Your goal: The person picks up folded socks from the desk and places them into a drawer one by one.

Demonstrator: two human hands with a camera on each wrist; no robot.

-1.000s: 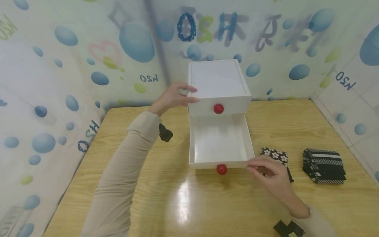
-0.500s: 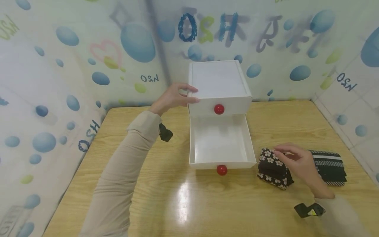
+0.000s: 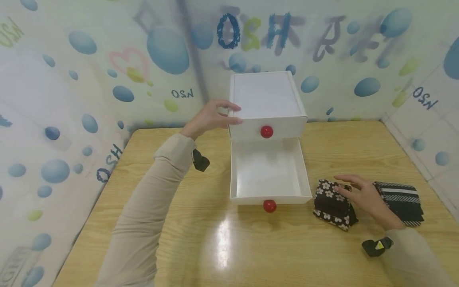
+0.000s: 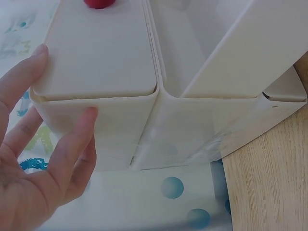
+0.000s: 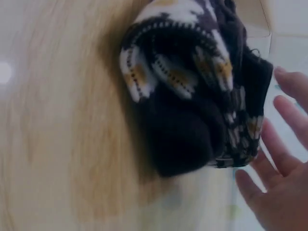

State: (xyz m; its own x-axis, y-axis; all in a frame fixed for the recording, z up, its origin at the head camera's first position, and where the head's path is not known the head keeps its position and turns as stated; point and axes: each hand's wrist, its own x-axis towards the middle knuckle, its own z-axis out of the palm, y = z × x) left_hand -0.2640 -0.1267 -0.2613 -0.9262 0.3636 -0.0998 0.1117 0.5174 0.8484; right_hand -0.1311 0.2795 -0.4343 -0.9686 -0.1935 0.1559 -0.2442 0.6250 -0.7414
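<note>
A white two-drawer box (image 3: pixel 267 93) stands at the back of the table, its lower drawer (image 3: pixel 267 171) pulled out with a bare floor. The upper drawer, with a red knob (image 3: pixel 267 132), is closed. My left hand (image 3: pixel 211 118) grips the box's upper left front corner; in the left wrist view the fingers (image 4: pixel 79 139) span its edge. On the right lies a folded black knit bundle with white flowers (image 3: pixel 328 203), which looks like socks. My right hand (image 3: pixel 367 199) hovers at its right side, fingers spread; contact is hard to tell.
A black-and-white striped folded knit bundle (image 3: pixel 403 203) lies right of the flowered one, partly behind my right hand. The wooden table (image 3: pixel 201 239) meets patterned walls at the back and sides. The pulled-out drawer juts forward, its lower red knob (image 3: pixel 269 206) in front.
My right hand has left the lower drawer's front right corner and moved right to the flowered bundle, and its fingers have spread. My left hand has stayed on the box.
</note>
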